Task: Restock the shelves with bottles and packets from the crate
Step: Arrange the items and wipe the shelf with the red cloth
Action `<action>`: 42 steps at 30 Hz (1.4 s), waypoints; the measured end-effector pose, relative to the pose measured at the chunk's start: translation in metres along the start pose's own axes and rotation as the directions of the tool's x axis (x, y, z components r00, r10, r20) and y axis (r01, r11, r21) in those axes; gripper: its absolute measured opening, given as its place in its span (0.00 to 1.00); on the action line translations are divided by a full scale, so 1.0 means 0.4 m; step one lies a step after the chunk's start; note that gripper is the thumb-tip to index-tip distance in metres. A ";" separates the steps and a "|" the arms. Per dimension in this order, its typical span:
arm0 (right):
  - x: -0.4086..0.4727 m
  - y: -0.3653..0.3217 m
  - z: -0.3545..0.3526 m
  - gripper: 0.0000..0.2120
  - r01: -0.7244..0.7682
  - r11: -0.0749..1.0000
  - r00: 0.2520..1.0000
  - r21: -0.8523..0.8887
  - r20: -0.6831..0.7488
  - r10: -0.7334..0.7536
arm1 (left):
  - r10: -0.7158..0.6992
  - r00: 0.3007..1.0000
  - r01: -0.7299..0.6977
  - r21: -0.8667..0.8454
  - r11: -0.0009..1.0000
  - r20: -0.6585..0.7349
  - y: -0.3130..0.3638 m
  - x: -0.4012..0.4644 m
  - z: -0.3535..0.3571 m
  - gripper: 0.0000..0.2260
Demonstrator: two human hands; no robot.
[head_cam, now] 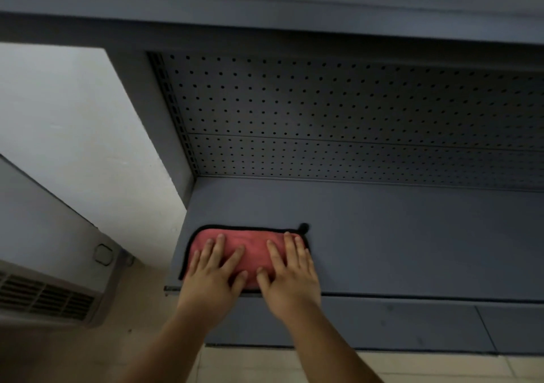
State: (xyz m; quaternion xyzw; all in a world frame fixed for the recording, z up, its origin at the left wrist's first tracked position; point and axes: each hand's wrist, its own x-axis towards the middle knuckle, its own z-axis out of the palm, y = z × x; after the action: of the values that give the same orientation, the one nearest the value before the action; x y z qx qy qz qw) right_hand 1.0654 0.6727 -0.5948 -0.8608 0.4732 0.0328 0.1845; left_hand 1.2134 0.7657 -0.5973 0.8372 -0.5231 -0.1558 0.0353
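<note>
- The left hand [213,268] lies flat on a pink cloth [253,243], fingers straight and spread, gripping nothing; it only presses down
- The right hand [290,274] lies beside it on the same cloth, fingers straight and close together, likewise pressing rather than holding
- The cloth, edged in black with a small loop at its far right corner, sits at the front left corner of the grey shelf [397,235]; with both palms on it, the likely purpose is wiping the board before stock goes on
- Flat hands spread the pressure across the cloth, which suits pushing it along a smooth surface
- The shelf carries only the cloth in what shows; behind it stands a perforated back panel [353,112]
- No crate, bottles or packets are in view, so where they stand cannot be told, and restocking proper seems not yet begun
- To the left, against the pale wall [73,112], stands a grey unit with a vent grille [44,294]
</note>
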 end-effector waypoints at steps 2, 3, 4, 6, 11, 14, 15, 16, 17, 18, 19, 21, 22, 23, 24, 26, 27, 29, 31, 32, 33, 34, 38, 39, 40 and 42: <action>-0.001 0.074 -0.032 0.42 -0.048 0.998 0.999 -0.034 -0.008 0.048 | 0.050 0.998 -0.051 0.016 0.999 0.028 0.067 0.017 0.002 0.32; -0.003 0.109 -0.048 0.42 -0.070 0.996 0.998 -0.059 -0.001 0.070 | 0.065 0.997 -0.066 0.013 0.998 0.030 0.101 0.025 0.006 0.30; -0.006 0.139 -0.058 0.43 -0.088 0.993 0.996 -0.083 0.007 0.089 | 0.082 0.996 -0.083 0.016 0.996 0.025 0.131 0.033 0.011 0.30; -0.014 0.175 -0.073 0.43 -0.114 0.988 0.993 -0.107 0.022 0.117 | 0.095 0.994 -0.096 0.021 0.995 0.045 0.165 0.047 0.024 0.33; 0.007 0.109 -0.055 0.41 -0.110 0.991 0.994 -0.083 0.001 0.110 | 0.099 0.995 -0.100 -0.010 0.995 -0.032 0.108 0.060 0.021 0.33; 0.056 0.017 -0.021 0.39 -0.053 0.997 0.998 -0.050 0.018 0.054 | 0.022 0.999 -0.022 -0.013 1.000 -0.025 0.014 0.083 0.001 0.38; 0.075 -0.015 -0.012 0.38 -0.037 0.998 0.999 -0.046 0.026 0.039 | -0.004 0.999 0.003 -0.016 1.000 -0.034 -0.015 0.094 -0.012 0.39; 0.095 -0.044 -0.007 0.35 -0.023 0.998 0.999 -0.052 0.040 0.025 | -0.031 0.999 0.030 -0.024 0.999 -0.032 -0.042 0.108 -0.024 0.40; 0.113 -0.070 -0.006 0.32 -0.007 0.998 0.998 -0.063 0.062 0.010 | -0.052 0.999 0.052 -0.026 0.998 -0.016 -0.063 0.120 -0.037 0.42; 0.129 -0.089 -0.007 0.31 0.012 0.998 0.996 -0.068 0.086 -0.006 | -0.071 0.997 0.071 -0.012 0.997 0.006 -0.080 0.128 -0.046 0.42; 0.143 -0.098 -0.011 0.31 0.031 0.997 0.994 -0.069 0.103 -0.024 | -0.091 0.996 0.091 0.011 0.996 0.026 -0.091 0.136 -0.052 0.41; 0.163 -0.087 -0.025 0.31 0.056 0.996 0.991 -0.065 0.121 -0.048 | -0.122 0.991 0.118 0.065 0.991 0.059 -0.091 0.153 -0.059 0.35; 0.169 -0.069 -0.033 0.31 0.063 0.996 0.991 -0.061 0.125 -0.056 | -0.131 0.989 0.125 0.084 0.989 0.063 -0.080 0.162 -0.060 0.32; 0.173 -0.045 -0.042 0.32 0.064 0.996 0.990 -0.056 0.127 -0.057 | -0.133 0.989 0.126 0.099 0.987 0.061 -0.061 0.171 -0.062 0.31; 0.176 -0.017 -0.052 0.32 0.058 0.997 0.991 -0.053 0.125 -0.051 | -0.128 0.990 0.121 0.109 0.987 0.061 -0.033 0.180 -0.062 0.30; 0.180 0.049 -0.076 0.32 0.026 0.998 0.994 -0.051 0.108 -0.020 | -0.103 0.993 0.096 0.101 0.990 0.065 0.044 0.202 -0.058 0.30; 0.182 0.087 -0.089 0.32 0.004 0.999 0.995 -0.053 0.102 0.001 | -0.089 0.994 0.083 0.091 0.992 0.065 0.089 0.214 -0.054 0.30; 0.184 0.174 -0.120 0.32 -0.035 0.997 0.995 -0.071 0.091 0.042 | -0.060 0.996 0.054 0.085 0.995 0.071 0.188 0.237 -0.041 0.30; 0.180 0.273 -0.151 0.32 -0.072 0.993 0.993 -0.090 0.087 0.080 | -0.027 0.997 0.021 0.084 0.996 0.076 0.289 0.254 -0.019 0.30; 0.177 0.324 -0.167 0.32 -0.088 0.991 0.992 -0.098 0.082 0.096 | -0.009 0.997 0.002 0.080 0.997 0.080 0.339 0.259 -0.008 0.29; 0.172 0.375 -0.185 0.32 -0.107 0.989 0.990 -0.104 0.077 0.115 | 0.011 0.996 -0.018 0.074 0.997 0.090 0.389 0.263 0.000 0.29; 0.167 0.424 -0.200 0.32 -0.129 0.986 0.988 -0.105 0.071 0.137 | 0.037 0.995 -0.043 0.060 0.997 0.093 0.438 0.266 0.009 0.29; 0.122 0.573 -0.232 0.31 -0.187 0.974 0.981 -0.125 0.020 0.191 | 0.096 0.987 -0.102 0.036 0.994 0.127 0.597 0.253 0.052 0.28; 0.108 0.597 -0.233 0.31 -0.198 0.972 0.979 -0.126 0.014 0.201 | 0.101 0.987 -0.105 0.028 0.994 0.129 0.622 0.242 0.065 0.28; 0.095 0.612 -0.231 0.31 -0.209 0.970 0.977 -0.128 0.009 0.212 | 0.105 0.987 -0.108 0.016 0.994 0.118 0.638 0.230 0.075 0.30; 0.073 0.610 -0.222 0.31 -0.221 0.969 0.974 -0.113 0.025 0.225 | 0.121 0.990 -0.120 -0.009 0.993 0.072 0.639 0.205 0.089 0.35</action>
State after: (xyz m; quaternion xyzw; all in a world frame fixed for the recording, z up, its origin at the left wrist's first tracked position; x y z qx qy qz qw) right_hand 0.8692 0.5003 -0.5889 -0.8101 0.5610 0.0954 0.1409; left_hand 1.0147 0.5815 -0.5926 0.7978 -0.5732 -0.1849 0.0278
